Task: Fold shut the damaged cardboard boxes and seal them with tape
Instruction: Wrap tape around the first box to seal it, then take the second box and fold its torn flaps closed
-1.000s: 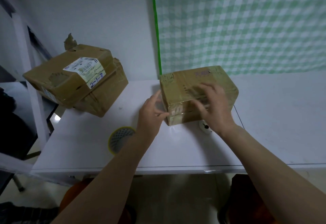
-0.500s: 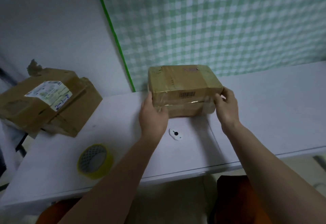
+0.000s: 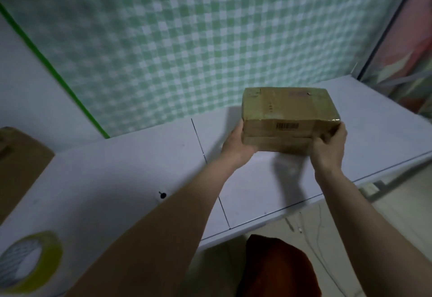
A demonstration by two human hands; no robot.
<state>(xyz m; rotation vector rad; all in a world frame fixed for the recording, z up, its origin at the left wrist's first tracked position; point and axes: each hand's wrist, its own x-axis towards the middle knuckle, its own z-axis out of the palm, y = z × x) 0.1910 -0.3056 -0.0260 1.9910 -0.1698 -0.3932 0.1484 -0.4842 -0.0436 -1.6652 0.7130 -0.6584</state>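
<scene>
In the head view, a closed cardboard box (image 3: 288, 119), wrapped in glossy tape with a barcode on its near face, sits right of centre in the frame over the white worktop (image 3: 131, 170). The left hand (image 3: 237, 143) grips the box's left end, thumb up along the edge. The right hand (image 3: 330, 144) grips the right end, fingers curled round the lower corner. Whether the box rests on the worktop or is held just above it cannot be told.

At the lower left corner lies a roll of yellow tape (image 3: 30, 261), flat on the worktop. At the left edge part of a second brown box (image 3: 21, 165) shows. A green checked cloth (image 3: 198, 39) fills the upper frame behind.
</scene>
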